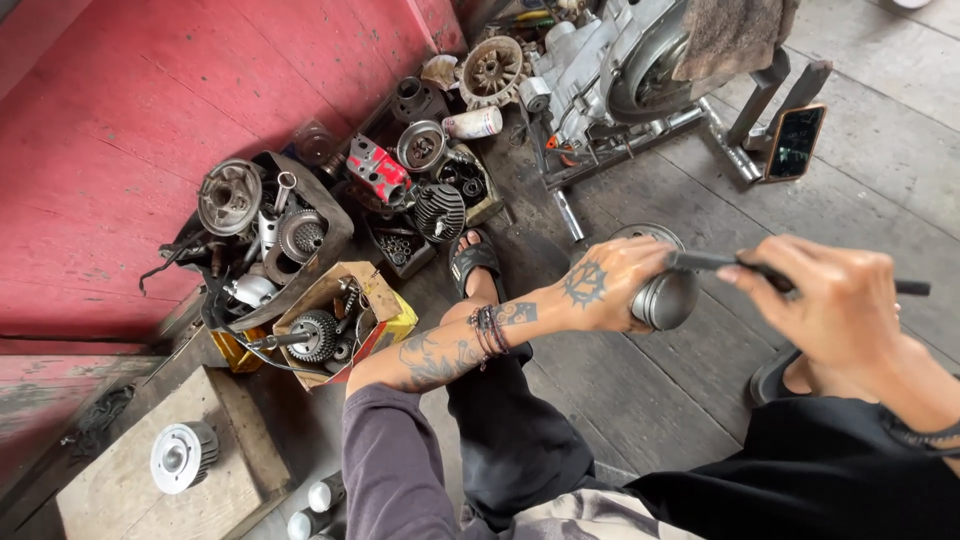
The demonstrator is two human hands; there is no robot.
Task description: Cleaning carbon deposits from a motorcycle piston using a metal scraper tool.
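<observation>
Views: one only, the head camera, so no second view shares any part of the scene.
Position: worn on the person's head, above a seated body; thighs and a purple sleeve fill the bottom edge.
Direction: steeply downward and forward onto the plank floor (640, 390).
Tilt: rolled, so the planks run diagonally and the red wall (130, 130) slants across the upper left.
Nearness: close to the left hand (605, 285) and right hand (835, 300) (both near frame centre-right); farther from the boxes of engine parts (300, 270) along the wall's foot.
Far reach: the engine on its stand (620, 60) at the top edge.
</observation>
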